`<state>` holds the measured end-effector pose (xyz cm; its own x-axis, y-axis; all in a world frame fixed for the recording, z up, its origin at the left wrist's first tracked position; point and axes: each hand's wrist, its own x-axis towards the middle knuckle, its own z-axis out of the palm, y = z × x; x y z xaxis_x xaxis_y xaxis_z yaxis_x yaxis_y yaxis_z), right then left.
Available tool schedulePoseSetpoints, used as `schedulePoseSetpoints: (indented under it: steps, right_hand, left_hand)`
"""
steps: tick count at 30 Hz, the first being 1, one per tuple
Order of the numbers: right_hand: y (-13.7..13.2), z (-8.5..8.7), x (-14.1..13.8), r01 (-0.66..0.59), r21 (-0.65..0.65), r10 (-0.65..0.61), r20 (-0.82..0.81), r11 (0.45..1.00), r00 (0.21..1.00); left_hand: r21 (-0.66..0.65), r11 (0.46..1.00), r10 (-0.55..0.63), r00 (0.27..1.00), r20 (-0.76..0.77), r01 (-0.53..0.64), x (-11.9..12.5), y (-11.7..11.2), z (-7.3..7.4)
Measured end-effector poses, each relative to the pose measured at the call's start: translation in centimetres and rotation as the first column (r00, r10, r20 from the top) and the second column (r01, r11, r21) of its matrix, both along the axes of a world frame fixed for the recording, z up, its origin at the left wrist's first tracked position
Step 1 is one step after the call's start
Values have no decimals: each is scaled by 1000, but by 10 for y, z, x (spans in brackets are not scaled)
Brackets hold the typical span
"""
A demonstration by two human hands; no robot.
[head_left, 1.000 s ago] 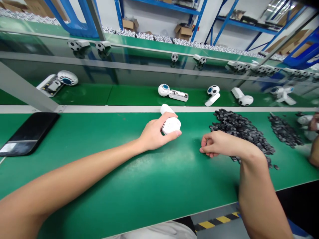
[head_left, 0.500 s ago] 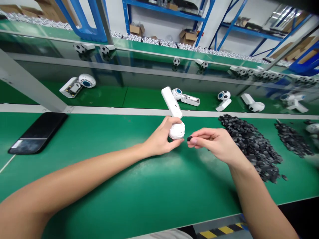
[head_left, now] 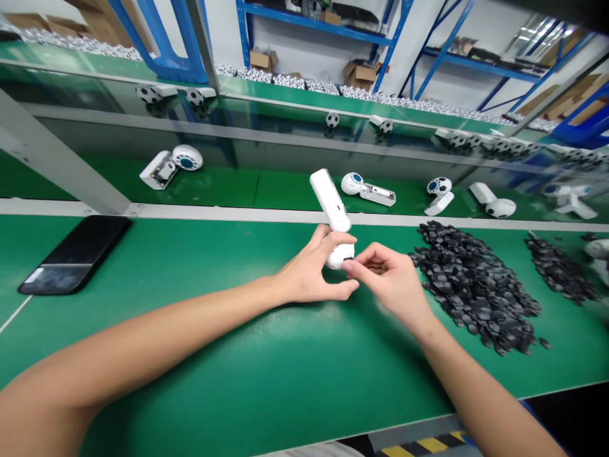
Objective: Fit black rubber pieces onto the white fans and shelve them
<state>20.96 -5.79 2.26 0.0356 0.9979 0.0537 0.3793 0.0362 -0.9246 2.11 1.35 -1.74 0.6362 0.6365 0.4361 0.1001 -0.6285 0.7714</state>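
My left hand (head_left: 311,274) is closed around the round head of a white hand-held fan (head_left: 330,203), whose handle points up and away from me. My right hand (head_left: 387,279) is pinched on a small black piece (head_left: 349,260) and presses it against the fan's head. Both hands hover just above the green table (head_left: 238,355). A large pile of the same small black pieces (head_left: 471,285) lies right of my right hand.
A black phone-like slab (head_left: 76,254) lies at the left. Beyond a metal rail (head_left: 214,214), a green conveyor (head_left: 266,187) carries several white fans (head_left: 368,188), some with football-pattern heads (head_left: 438,187). A second black pile (head_left: 561,273) sits far right. Blue shelving (head_left: 380,25) stands behind.
My left hand lifted the fan off the table and stood it up. My right hand took a black piece from the pile and brought it to the fan's head.
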Motion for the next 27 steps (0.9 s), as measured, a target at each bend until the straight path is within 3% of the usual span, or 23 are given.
schedulePoseSetpoints:
  steps: [5,13,18,22,25,27]
  right_hand:
    - [5,-5,0,0,-12,0,-9,1000,1000]
    - [3,-9,-1,2,12,-2,13,1000,1000]
    - [9,-4,3,-76,34,73,90,997,993]
    - [10,17,38,-244,-136,271,234,960,934]
    - [4,32,79,-43,-251,156,452,967,878]
    - [0,35,102,13,-409,221,519,912,826]
  left_hand:
    - [-44,997,59,998,-13,-60,2,-1,1]
    - [8,999,54,998,25,-54,1,-5,4]
    - [-69,996,53,998,20,-52,3,-3,5]
    - [-247,969,26,998,57,-11,4,2,4]
    - [-428,901,-17,993,116,66,4,5,5]
    - [-507,853,-51,986,158,126,4,5,6]
